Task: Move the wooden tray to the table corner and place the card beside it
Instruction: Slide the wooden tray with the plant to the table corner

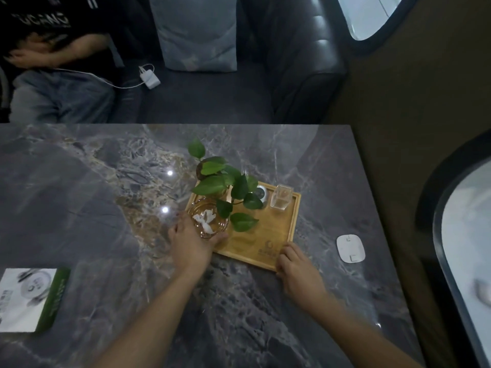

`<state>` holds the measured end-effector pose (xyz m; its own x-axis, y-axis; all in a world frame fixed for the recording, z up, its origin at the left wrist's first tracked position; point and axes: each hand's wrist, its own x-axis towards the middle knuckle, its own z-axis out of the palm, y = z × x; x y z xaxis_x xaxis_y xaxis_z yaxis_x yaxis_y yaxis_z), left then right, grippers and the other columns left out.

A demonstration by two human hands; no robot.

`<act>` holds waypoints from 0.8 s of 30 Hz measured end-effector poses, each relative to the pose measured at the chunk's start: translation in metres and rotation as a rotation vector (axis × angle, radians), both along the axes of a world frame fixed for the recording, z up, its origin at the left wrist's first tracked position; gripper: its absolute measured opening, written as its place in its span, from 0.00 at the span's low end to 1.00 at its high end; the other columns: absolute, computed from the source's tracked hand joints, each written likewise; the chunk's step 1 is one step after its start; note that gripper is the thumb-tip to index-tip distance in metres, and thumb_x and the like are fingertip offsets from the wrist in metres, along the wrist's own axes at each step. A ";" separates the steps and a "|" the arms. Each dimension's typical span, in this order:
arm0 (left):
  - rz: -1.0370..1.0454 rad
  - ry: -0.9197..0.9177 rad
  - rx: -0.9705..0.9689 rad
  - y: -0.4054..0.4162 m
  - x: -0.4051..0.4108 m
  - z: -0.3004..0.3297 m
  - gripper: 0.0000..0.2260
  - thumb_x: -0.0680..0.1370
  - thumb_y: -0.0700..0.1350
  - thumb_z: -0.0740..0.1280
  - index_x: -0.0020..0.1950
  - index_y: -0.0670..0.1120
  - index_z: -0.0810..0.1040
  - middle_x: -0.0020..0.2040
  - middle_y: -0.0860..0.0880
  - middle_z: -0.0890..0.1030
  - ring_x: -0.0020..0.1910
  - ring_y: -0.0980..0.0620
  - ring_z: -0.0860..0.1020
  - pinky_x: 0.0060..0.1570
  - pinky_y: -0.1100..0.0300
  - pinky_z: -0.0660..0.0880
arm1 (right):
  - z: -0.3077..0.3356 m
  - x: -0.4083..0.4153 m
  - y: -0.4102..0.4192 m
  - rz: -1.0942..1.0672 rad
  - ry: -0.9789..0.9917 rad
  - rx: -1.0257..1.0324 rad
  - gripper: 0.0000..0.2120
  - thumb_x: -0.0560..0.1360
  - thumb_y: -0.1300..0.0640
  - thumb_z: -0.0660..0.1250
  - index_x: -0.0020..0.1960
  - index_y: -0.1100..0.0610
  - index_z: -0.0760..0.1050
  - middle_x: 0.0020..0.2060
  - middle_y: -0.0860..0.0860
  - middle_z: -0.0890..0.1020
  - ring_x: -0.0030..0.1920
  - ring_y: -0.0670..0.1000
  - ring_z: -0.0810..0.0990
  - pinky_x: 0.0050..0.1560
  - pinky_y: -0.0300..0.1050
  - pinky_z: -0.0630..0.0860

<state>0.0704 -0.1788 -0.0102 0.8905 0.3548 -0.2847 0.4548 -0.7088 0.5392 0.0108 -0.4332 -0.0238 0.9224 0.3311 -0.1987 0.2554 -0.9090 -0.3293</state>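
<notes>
The wooden tray [265, 243] lies on the grey marble table [93, 208], right of centre. It carries a leafy green plant [225, 187], a glass bowl [208, 217] with something white in it, a clear plastic box [281, 197] and a small round white item [261, 193]. My left hand [190, 243] grips the tray's near left edge beside the bowl. My right hand [295, 269] holds the tray's near right corner. The white and green card [30, 298] lies flat at the table's left edge, far from both hands.
A white rounded pad [350, 248] rests on the table to the right of the tray. Beyond the far table edge stands a dark sofa with a grey cushion [196, 33] and a white charger [150, 77]. A person [53, 62] sits at far left.
</notes>
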 end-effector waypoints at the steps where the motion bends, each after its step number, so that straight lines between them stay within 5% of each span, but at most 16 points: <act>1: -0.001 0.002 0.001 -0.002 0.000 0.001 0.51 0.59 0.69 0.77 0.74 0.44 0.67 0.71 0.44 0.75 0.69 0.38 0.69 0.65 0.41 0.72 | 0.000 0.001 -0.002 -0.012 0.003 0.027 0.06 0.67 0.60 0.69 0.43 0.57 0.76 0.49 0.54 0.79 0.59 0.58 0.75 0.59 0.52 0.76; 9: -0.009 -0.020 -0.058 -0.040 0.012 0.003 0.49 0.59 0.67 0.79 0.73 0.46 0.68 0.69 0.44 0.77 0.68 0.39 0.70 0.64 0.42 0.73 | 0.003 0.009 -0.039 -0.054 0.015 0.093 0.06 0.66 0.60 0.69 0.39 0.55 0.72 0.45 0.52 0.76 0.52 0.56 0.75 0.52 0.49 0.74; 13: -0.036 -0.016 -0.030 -0.047 0.018 -0.002 0.52 0.56 0.75 0.72 0.74 0.48 0.67 0.70 0.46 0.76 0.71 0.40 0.69 0.68 0.40 0.70 | 0.006 0.011 -0.048 -0.076 0.012 0.102 0.09 0.64 0.61 0.71 0.38 0.55 0.71 0.44 0.51 0.76 0.51 0.55 0.74 0.49 0.48 0.74; 24: -0.039 -0.068 -0.002 -0.053 0.014 0.001 0.48 0.62 0.69 0.76 0.74 0.43 0.67 0.70 0.42 0.75 0.71 0.39 0.67 0.67 0.39 0.70 | 0.004 0.012 -0.055 -0.069 -0.011 0.201 0.06 0.68 0.60 0.70 0.38 0.56 0.72 0.45 0.52 0.77 0.52 0.55 0.75 0.52 0.42 0.69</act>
<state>0.0839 -0.2318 -0.0093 0.9212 0.3185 -0.2235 0.3887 -0.7243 0.5695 0.0230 -0.4879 -0.0200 0.9460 0.2993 -0.1243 0.1998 -0.8406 -0.5034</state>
